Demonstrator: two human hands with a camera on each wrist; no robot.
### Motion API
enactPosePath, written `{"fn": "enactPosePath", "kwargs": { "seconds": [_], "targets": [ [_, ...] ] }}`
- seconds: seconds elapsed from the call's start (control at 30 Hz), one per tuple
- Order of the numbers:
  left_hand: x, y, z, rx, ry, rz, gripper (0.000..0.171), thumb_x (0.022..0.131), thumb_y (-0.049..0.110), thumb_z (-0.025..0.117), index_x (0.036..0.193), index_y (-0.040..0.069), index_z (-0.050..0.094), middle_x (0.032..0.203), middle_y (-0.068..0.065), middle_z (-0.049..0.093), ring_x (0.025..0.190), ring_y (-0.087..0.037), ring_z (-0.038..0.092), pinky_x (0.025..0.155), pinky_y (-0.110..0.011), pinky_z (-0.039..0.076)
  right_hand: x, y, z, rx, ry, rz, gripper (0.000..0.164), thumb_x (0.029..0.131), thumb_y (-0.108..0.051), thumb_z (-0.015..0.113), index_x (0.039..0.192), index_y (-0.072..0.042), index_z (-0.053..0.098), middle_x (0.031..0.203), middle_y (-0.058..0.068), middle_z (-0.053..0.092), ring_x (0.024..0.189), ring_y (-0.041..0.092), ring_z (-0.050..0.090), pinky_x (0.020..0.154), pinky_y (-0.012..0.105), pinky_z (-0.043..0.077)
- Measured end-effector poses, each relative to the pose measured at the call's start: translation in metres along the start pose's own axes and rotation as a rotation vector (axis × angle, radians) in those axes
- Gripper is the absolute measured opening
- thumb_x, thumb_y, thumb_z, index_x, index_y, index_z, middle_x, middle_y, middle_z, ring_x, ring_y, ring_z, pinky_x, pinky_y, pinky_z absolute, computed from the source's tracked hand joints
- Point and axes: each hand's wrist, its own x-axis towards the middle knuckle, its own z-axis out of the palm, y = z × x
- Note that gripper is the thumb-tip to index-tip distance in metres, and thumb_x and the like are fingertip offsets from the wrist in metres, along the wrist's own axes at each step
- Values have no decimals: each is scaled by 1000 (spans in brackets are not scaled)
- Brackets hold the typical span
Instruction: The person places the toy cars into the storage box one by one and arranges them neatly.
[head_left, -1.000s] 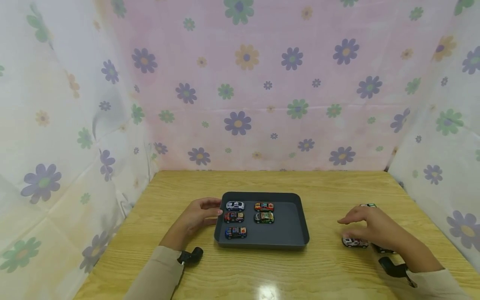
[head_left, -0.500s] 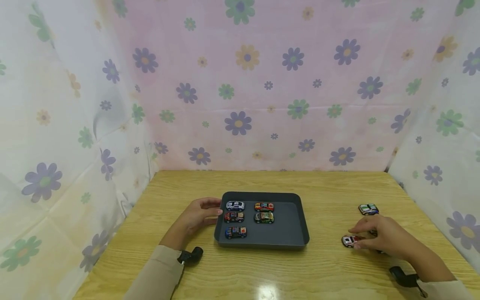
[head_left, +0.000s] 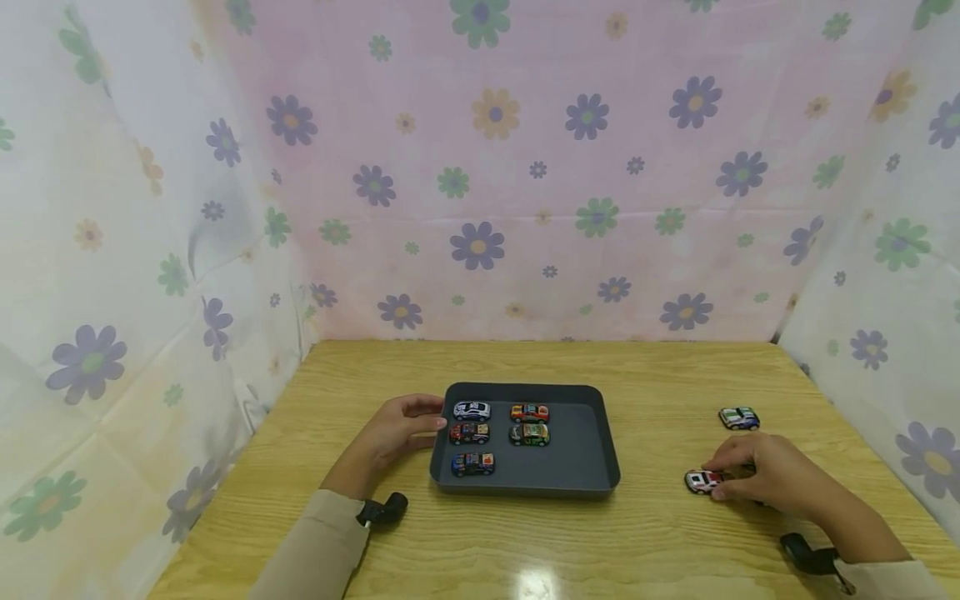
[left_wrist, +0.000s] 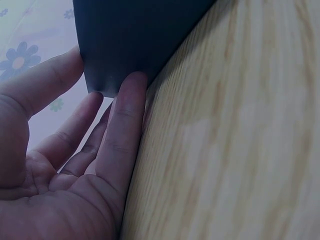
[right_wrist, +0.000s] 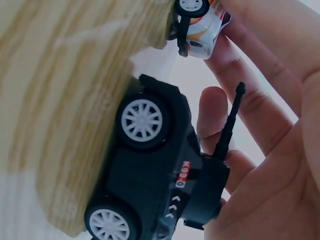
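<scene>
My left hand point(head_left: 392, 431) touches the outer left wall of a dark grey tray point(head_left: 581, 490), its fingers point(left_wrist: 122, 135) extended against the tray's corner in the left wrist view. On the right, my right hand point(head_left: 776, 475) pinches a white and red toy car point(head_left: 703, 481) between thumb and fingertips, low at the table. The same toy car point(right_wrist: 201, 37) appears at the top of the right wrist view. Close under that hand stands a black toy car point(right_wrist: 150, 170) with a barrel-like part on its roof; the hand mostly hides it in the head view.
Inside the tray are several toy cars in two columns: white point(head_left: 472, 411), red point(head_left: 469, 433), blue point(head_left: 473, 464), orange-red point(head_left: 529, 412) and green point(head_left: 529, 434). A white-green toy car point(head_left: 739, 417) stands beyond my right hand on the wooden table point(head_left: 375, 550). Flowered cloth point(head_left: 525, 192) surrounds the table.
My right hand has moved down and slightly right, uncovering the white-green car, and its thumb and fingers have closed on the white and red toy car. My left hand and the tray stay put.
</scene>
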Motion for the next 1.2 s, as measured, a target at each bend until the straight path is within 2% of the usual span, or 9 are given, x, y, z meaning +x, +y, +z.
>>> {"fn": "enactPosePath", "kwargs": {
  "seconds": [0.33,0.6,0.83,1.2],
  "targets": [
    [1,0,0,11,-11,8,55,92,9,80,141,-1,57,138,-22,62,110,-22,69,94,-43,62,4,-5,-2,-12,-2,10,31,81,-49,84,104,-29,82,103,-13,74,92,-3,65,72,26,58],
    [0,0,1,11,2,3,55,90,9,81,139,0,58,136,-19,64,110,-23,70,94,-43,62,13,-12,-4,0,23,22,27,83,-47,85,104,-31,81,102,-13,73,90,1,65,66,25,55],
    [3,-1,0,12,4,2,54,90,8,81,138,0,60,134,-19,65,110,-23,70,93,-43,62,27,-27,-6,-57,82,-35,23,83,-45,85,102,-34,81,100,-20,71,91,3,66,73,29,59],
    [2,-1,0,5,6,3,53,91,7,80,138,-2,59,136,-21,64,109,-22,70,94,-43,62,47,-47,-10,15,115,-102,21,85,-34,86,104,-28,82,99,-16,72,81,-3,63,63,25,56]
  ]
}}
